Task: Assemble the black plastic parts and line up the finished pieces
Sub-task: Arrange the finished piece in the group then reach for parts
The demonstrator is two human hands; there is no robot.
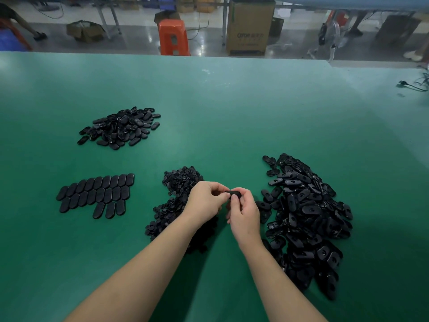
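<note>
L hand (204, 201) and R hand (243, 212), fingers curled, pinch one black part (234, 194) between them, above the table (232, 108), centre-near. Risk: misaligned halves won't seat, or part slips into small-parts pile (176, 201) nearby.

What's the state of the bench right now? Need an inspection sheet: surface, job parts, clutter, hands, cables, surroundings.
Surface: green table, bare in the far half.
Job's things: black part held between both hands; neat rows of finished pieces at near left; loose heap of oval parts at far left; pile of small round parts in the middle; large pile of oval shells at right.
Clutter: nothing seen.
Hands: left hand and right hand both pinch the black part above the table.
Cables: black cable at far right edge.
Surroundings: orange stool, cardboard box, factory floor.
</note>
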